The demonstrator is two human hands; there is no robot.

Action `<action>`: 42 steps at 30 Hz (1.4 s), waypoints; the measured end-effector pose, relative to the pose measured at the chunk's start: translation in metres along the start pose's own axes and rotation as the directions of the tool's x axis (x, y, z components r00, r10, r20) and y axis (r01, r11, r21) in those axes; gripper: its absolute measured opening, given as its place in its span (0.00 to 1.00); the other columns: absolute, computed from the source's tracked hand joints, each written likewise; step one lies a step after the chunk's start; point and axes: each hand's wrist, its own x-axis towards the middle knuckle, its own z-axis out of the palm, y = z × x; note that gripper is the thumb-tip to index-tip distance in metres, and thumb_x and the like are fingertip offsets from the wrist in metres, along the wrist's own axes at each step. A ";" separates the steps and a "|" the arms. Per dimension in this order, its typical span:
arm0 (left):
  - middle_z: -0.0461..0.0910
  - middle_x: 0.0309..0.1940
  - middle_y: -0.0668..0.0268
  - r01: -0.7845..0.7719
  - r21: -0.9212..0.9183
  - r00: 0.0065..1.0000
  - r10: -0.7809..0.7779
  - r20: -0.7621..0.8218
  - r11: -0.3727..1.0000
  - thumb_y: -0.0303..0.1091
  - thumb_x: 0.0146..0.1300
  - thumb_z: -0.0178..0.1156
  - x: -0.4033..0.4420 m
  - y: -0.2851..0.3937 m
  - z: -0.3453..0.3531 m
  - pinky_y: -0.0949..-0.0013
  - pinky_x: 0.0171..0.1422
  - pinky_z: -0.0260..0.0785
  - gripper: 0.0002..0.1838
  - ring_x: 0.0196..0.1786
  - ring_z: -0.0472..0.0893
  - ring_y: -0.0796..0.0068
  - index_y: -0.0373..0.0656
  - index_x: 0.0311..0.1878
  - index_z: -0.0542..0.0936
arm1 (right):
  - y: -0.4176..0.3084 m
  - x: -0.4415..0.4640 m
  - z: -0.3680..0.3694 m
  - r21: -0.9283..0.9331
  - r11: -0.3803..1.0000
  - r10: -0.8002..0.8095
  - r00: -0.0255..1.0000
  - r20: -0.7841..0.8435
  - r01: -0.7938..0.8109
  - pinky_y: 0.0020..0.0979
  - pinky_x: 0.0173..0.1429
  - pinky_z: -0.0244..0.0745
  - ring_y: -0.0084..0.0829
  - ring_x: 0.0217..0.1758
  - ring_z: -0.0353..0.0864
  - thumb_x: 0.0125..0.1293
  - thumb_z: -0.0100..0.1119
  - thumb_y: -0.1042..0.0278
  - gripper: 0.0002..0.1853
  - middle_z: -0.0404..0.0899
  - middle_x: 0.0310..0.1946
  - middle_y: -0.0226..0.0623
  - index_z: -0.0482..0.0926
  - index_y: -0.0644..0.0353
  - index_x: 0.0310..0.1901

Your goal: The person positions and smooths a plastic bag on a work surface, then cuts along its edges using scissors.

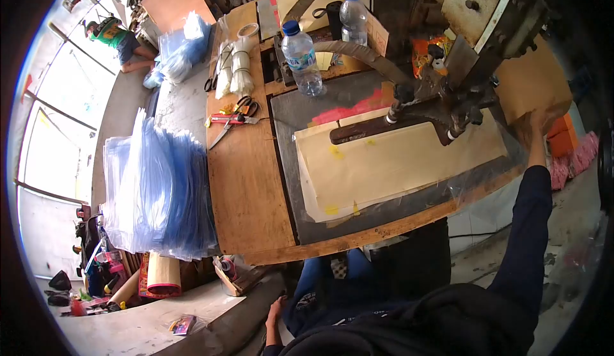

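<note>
My right hand point(536, 129) is stretched out to the far right, its fingers closed at the lower edge of a brown cardboard piece point(534, 81). Low in the view, my left hand point(275, 308) rests beside my leg, away from the bench; its fingers are too small to make out. Large cream paper sheets point(403, 164) lie on the dark board point(288, 164) in front of me. Above them reaches a worn metal machine arm point(409, 116) with white-ended fittings, touched by neither hand.
A tall pile of clear bluish plastic sleeves point(160, 190) stands on the left. Scissors point(235, 119), tied white bundles point(241, 68) and two bottles, one blue-capped point(302, 59), are on the bench. Another person point(118, 39) is at the far left. An orange object point(563, 135) sits below the cardboard.
</note>
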 end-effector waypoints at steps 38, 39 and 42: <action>0.51 0.73 0.57 -0.341 0.912 0.492 0.870 -0.036 0.230 0.43 0.45 0.67 0.005 0.292 -0.133 0.43 0.71 0.46 0.46 0.73 0.55 0.56 0.66 0.70 0.60 | 0.098 -0.395 -0.010 0.847 0.176 -0.111 0.845 0.523 -0.501 0.42 0.63 0.59 0.41 0.64 0.65 0.59 0.57 0.36 0.43 0.62 0.63 0.45 0.56 0.53 0.69; 0.51 0.73 0.57 -0.336 0.914 0.480 0.877 -0.040 0.225 0.43 0.45 0.67 0.005 0.294 -0.134 0.44 0.71 0.45 0.45 0.73 0.55 0.56 0.66 0.70 0.60 | 0.091 -0.401 -0.020 0.846 0.176 -0.104 0.846 0.524 -0.502 0.42 0.63 0.59 0.41 0.64 0.65 0.59 0.57 0.36 0.43 0.62 0.63 0.45 0.56 0.53 0.69; 0.53 0.72 0.57 -0.573 0.709 0.549 0.835 -0.039 0.410 0.41 0.49 0.66 -0.017 0.310 -0.148 0.44 0.71 0.46 0.42 0.72 0.56 0.56 0.62 0.70 0.61 | 0.077 -0.413 -0.038 0.848 0.235 -0.154 0.843 0.515 -0.475 0.25 0.39 0.65 0.23 0.35 0.71 0.61 0.62 0.47 0.34 0.75 0.42 0.35 0.63 0.52 0.64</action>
